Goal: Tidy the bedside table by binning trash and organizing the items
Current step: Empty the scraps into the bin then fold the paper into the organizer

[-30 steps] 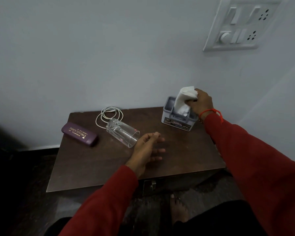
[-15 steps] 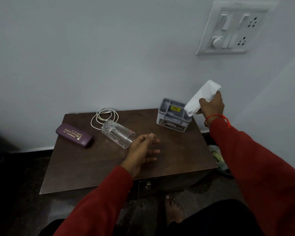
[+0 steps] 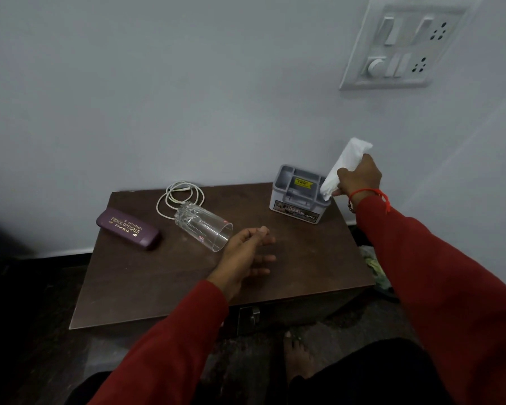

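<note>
My right hand [image 3: 358,178] grips a crumpled white tissue [image 3: 346,163] just right of a small grey box [image 3: 300,192] at the back right of the dark wooden bedside table [image 3: 164,285]. The tissue's lower end hangs beside the box's right rim. My left hand [image 3: 247,254] hovers open over the table's middle, fingers apart, next to the mouth of a clear glass [image 3: 203,226] lying on its side. A coiled white cable [image 3: 180,198] lies behind the glass. A purple spectacle case [image 3: 127,229] rests at the left.
A switch and socket panel [image 3: 403,45] is on the wall at upper right. Something greenish [image 3: 374,266] lies on the floor right of the table. A latch [image 3: 253,315] sits on the table's front. My bare foot [image 3: 297,358] stands on the floor below.
My right hand lifted the tissue out of the grey box and holds it beside the box's right rim. My left hand has stayed open near the glass.
</note>
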`<state>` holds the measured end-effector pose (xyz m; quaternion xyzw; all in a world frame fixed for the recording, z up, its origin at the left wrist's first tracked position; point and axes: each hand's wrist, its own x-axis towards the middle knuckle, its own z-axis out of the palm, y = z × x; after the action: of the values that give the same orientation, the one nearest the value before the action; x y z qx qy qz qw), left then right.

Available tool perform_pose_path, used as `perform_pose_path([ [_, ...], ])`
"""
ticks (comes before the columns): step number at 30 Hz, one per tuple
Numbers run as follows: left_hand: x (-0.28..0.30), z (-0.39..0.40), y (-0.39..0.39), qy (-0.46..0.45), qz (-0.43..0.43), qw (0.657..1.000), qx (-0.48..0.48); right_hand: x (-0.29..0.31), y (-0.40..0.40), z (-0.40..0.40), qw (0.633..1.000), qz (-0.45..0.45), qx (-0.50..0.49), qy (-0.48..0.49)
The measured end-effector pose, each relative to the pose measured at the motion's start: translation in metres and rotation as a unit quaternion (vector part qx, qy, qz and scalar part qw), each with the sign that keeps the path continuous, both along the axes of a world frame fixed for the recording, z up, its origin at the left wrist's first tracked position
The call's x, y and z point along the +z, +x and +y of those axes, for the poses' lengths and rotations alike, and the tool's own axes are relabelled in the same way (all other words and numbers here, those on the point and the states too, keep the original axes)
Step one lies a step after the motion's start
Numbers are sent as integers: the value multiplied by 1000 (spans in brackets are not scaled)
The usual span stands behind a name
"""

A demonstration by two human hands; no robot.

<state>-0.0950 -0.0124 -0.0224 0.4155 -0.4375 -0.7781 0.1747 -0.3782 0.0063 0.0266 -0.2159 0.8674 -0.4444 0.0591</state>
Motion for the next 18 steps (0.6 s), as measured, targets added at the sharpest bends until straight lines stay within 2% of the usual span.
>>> perform_pose_path([
  [5, 1, -1, 2, -1, -1, 1000, -2, -9, 15, -3, 998, 60, 14, 4],
  [12, 1, -2, 2, -1, -6, 1000, -6, -32, 23, 8, 1000, 11, 18, -8],
  [16, 1, -2, 2, -2, -6, 1000, -6, -31, 23, 9, 997, 33, -14, -74],
  [18, 1, -2, 3, -3, -7, 1000, -6, -30, 21, 10, 996, 53, -8, -76],
])
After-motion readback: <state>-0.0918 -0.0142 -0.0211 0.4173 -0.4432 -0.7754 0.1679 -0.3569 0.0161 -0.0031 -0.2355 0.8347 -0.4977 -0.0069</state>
